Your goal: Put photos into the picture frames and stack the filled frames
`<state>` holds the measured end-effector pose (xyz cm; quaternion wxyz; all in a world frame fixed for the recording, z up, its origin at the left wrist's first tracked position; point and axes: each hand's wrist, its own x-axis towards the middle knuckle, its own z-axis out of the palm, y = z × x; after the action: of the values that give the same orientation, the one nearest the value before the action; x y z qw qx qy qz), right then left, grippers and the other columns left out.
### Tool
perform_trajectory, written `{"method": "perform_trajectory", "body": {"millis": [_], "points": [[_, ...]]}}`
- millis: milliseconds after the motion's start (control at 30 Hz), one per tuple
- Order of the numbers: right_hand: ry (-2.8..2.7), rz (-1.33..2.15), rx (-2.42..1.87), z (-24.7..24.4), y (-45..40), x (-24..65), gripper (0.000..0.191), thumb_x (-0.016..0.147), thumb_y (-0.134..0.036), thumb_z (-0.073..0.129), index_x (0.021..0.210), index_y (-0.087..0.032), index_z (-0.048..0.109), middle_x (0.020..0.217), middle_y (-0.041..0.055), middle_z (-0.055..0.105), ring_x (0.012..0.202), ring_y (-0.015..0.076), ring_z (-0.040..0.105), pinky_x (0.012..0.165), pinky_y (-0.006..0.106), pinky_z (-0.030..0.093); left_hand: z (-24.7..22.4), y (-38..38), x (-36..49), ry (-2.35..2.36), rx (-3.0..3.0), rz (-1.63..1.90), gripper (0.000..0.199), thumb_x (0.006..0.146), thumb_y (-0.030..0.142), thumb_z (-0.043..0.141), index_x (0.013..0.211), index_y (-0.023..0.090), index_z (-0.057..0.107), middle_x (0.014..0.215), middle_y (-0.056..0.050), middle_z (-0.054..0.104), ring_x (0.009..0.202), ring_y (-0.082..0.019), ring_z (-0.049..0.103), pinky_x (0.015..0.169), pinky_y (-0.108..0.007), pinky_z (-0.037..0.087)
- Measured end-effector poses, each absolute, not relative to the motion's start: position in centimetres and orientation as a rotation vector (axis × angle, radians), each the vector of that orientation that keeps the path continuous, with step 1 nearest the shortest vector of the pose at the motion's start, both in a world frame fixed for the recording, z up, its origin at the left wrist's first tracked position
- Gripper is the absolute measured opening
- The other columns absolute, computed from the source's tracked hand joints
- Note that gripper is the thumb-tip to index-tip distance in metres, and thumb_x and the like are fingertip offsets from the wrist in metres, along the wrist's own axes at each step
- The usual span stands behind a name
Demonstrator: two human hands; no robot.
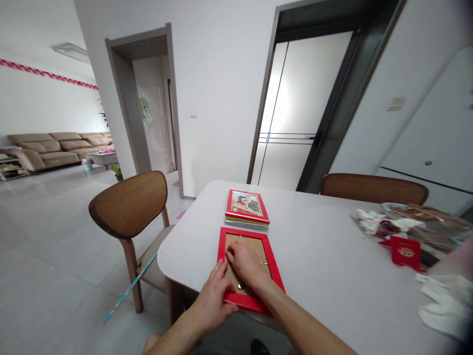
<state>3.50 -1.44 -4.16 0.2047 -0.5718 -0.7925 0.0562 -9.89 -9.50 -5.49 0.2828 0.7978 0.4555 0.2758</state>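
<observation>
A red picture frame [274, 268] lies face down at the near edge of the white table, its brown backing board [254, 243] and small metal fasteners showing. My left hand [215, 297] grips the frame's lower left corner, thumb at the near edge and fingers on the left side. Over the backing, my right hand [242, 257] has its fingers pinched together at the left inner edge; whatever lies between the fingertips is hidden. Just beyond sits a stack of frames [247, 207], a red one with a photo of two people on top.
The white table [314, 246] carries crumpled tissues [369, 221], a red card [405, 251] and plastic-wrapped items at the right. Wooden chairs stand at the left [131, 204] and far right [373, 187]. A thin blue stick [131, 287] slants beside the left chair.
</observation>
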Motion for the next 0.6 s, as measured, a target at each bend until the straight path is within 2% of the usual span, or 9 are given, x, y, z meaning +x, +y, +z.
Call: {"method": "perform_trajectory", "body": {"millis": [133,233,367,433,533,600], "points": [[-2.121,0.084,-1.707,-4.2,0.2,5.3,0.032,0.082,-0.031,0.034,0.092,-0.017,0.061,0.088,0.0081,0.058,0.081,0.0168,0.051,0.071,0.025,0.035,-5.1,-9.5,-10.0,1.234,2.139,0.689,0.027,0.057,0.011,0.066,0.082,0.017,0.054,0.136,-0.012,0.022,0.127,-0.023,0.01,0.101,-0.041,0.016],[-2.077,0.033,-1.787,-4.3,1.5,6.8,0.032,0.081,-0.028,0.034,0.092,-0.016,0.062,0.088,0.0106,0.057,0.084,0.0199,0.049,0.071,0.028,0.034,-4.8,-9.4,-10.1,1.231,2.141,0.651,0.026,0.059,0.013,0.066,0.083,0.016,0.055,0.135,-0.014,0.024,0.127,-0.024,0.01,0.1,-0.041,0.017],[-2.123,0.032,-1.779,-4.5,2.2,7.3,0.031,0.079,-0.028,0.038,0.099,-0.022,0.06,0.089,0.0079,0.057,0.085,0.0198,0.048,0.071,0.028,0.034,-4.7,-9.3,-10.1,1.207,2.159,0.644,0.029,0.056,0.013,0.068,0.082,0.017,0.056,0.134,-0.013,0.026,0.127,-0.024,0.01,0.1,-0.041,0.018],[-2.155,0.049,-1.758,-4.3,2.1,7.6,0.031,0.079,-0.026,0.038,0.101,-0.021,0.059,0.092,0.0077,0.057,0.087,0.0192,0.048,0.073,0.028,0.034,-4.7,-9.3,-10.1,1.213,2.164,0.643,0.03,0.055,0.012,0.069,0.082,0.017,0.056,0.134,-0.014,0.027,0.126,-0.024,0.01,0.1,-0.04,0.019],[-2.234,0.097,-1.699,-3.7,1.3,9.1,0.034,0.074,-0.021,0.042,0.104,-0.02,0.056,0.099,0.0057,0.057,0.091,0.0177,0.047,0.078,0.027,0.034,-4.8,-9.3,-10.1,1.234,2.166,0.646,0.031,0.055,0.013,0.07,0.083,0.017,0.055,0.134,-0.015,0.027,0.126,-0.024,0.011,0.1,-0.04,0.02],[-2.301,0.137,-1.667,-3.3,0.5,10.7,0.033,0.065,-0.017,0.049,0.096,-0.021,0.06,0.098,0.0038,0.058,0.09,0.0179,0.048,0.078,0.026,0.035,-5.0,-9.2,-10.1,1.238,2.171,0.65,0.031,0.055,0.013,0.07,0.083,0.016,0.055,0.133,-0.015,0.028,0.126,-0.024,0.011,0.1,-0.039,0.02]]}}
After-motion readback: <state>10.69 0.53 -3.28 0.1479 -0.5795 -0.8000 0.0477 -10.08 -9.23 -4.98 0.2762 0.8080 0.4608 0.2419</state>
